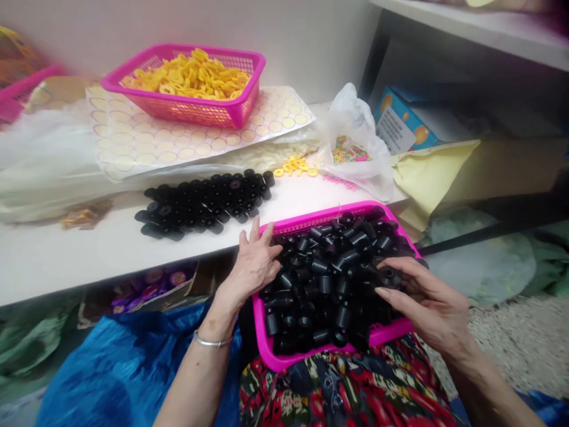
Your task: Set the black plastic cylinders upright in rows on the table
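A white tabletop (53, 255) runs along the wall across the upper half of the frame. A pink basket (267, 350) at lower centre is filled with black cylinders (329, 279).

Left hand (255, 261): it lies on the basket's left rim with the fingers spread and released, and the fingertips touch the cylinders.

Right hand (427, 302): the fingers are nearly straight, and the fingertips pinch a flanged black part (390, 276) over the basket's right side. The thumb is hidden behind it.

More black pieces (204, 204) stand grouped on the tabletop, centre frame. Both forearms are cut off at the bottom edge.
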`<move>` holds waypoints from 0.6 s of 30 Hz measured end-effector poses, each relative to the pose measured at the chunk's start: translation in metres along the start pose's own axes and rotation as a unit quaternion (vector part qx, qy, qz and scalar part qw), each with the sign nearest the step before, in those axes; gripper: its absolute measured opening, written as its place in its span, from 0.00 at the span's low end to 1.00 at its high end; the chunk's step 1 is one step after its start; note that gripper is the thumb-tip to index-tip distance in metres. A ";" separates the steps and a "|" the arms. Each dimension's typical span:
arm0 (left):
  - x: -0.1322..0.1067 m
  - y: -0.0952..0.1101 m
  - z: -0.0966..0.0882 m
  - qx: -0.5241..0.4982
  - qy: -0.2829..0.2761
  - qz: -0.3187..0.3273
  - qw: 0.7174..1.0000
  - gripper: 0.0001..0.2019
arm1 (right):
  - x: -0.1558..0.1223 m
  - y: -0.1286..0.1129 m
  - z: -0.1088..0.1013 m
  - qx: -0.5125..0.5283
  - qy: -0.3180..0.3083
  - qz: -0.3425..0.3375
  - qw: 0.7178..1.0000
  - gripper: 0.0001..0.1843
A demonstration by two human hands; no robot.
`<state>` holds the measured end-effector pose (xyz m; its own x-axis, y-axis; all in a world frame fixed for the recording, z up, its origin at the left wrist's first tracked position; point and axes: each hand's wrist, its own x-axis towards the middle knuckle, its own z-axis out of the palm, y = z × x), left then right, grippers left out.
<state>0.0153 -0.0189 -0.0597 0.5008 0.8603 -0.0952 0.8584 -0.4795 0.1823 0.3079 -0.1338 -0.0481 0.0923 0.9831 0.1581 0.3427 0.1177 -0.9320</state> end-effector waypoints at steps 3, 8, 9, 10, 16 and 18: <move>0.014 0.008 -0.008 0.059 -0.045 -0.017 0.997 0.12 | 0.003 -0.002 0.000 -0.001 -0.004 -0.015 1.000 0.19; 0.030 0.014 -0.015 0.091 -0.126 -0.024 0.988 0.12 | 0.005 -0.004 -0.002 0.008 0.007 -0.003 1.000 0.19; 0.032 0.014 -0.016 0.089 -0.133 -0.023 0.987 0.13 | 0.005 -0.003 -0.003 0.012 0.011 0.000 1.000 0.19; 0.033 0.014 -0.015 0.086 -0.137 -0.021 0.987 0.13 | 0.005 -0.003 -0.003 0.015 0.013 0.001 1.000 0.19; 0.024 0.017 -0.004 0.064 -0.082 -0.015 0.994 0.10 | 0.006 -0.002 -0.006 0.025 0.015 0.002 1.000 0.19; 0.020 0.017 -0.001 0.049 -0.062 -0.015 0.997 0.11 | 0.008 -0.004 -0.006 0.022 0.012 0.007 1.000 0.18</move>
<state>0.0402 -0.0099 -0.0579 0.4788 0.8499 -0.2199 0.8772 -0.4732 0.0811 0.3129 -0.1275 -0.0417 0.1191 0.9811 0.1527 0.3006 0.1109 -0.9473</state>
